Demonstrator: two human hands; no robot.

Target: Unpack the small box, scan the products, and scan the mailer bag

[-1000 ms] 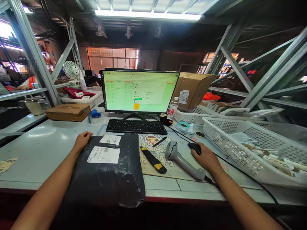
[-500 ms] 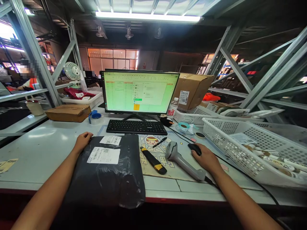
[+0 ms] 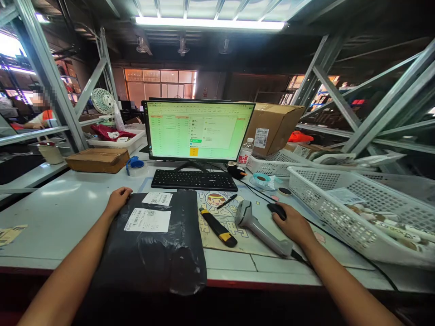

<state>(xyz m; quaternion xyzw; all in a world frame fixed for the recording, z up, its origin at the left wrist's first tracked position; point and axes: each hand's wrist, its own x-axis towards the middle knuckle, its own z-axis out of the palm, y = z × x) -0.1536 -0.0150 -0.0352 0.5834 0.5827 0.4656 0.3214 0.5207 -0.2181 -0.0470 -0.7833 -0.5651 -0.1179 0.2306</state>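
Note:
A black plastic mailing bag parcel [image 3: 159,253] lies at the table's front edge, with two white labels on its upper part. My left hand [image 3: 118,200] is at its far left corner, fingers curled and closed at the bag's edge; the fingertips are partly hidden. Over a black computer mouse [image 3: 277,210] on the right, my right hand [image 3: 295,224] is closed. Between parcel and mouse lie a black and yellow utility knife [image 3: 217,227], a black pen [image 3: 227,201] and a grey barcode scanner [image 3: 263,230]. Behind them are a black keyboard [image 3: 193,180] and a lit monitor [image 3: 170,131].
White plastic baskets [image 3: 326,208] stand on the right. A large carton [image 3: 282,124] sits behind the monitor, a flat brown box [image 3: 97,160] and blue tape roll [image 3: 135,165] to the left. Metal frame posts [image 3: 50,77] flank the table. Another person [image 3: 44,113] is at far left.
The content of a window on the monitor has changed. Both hands, the parcel and the mouse stay practically where they were; the view has shifted only slightly.

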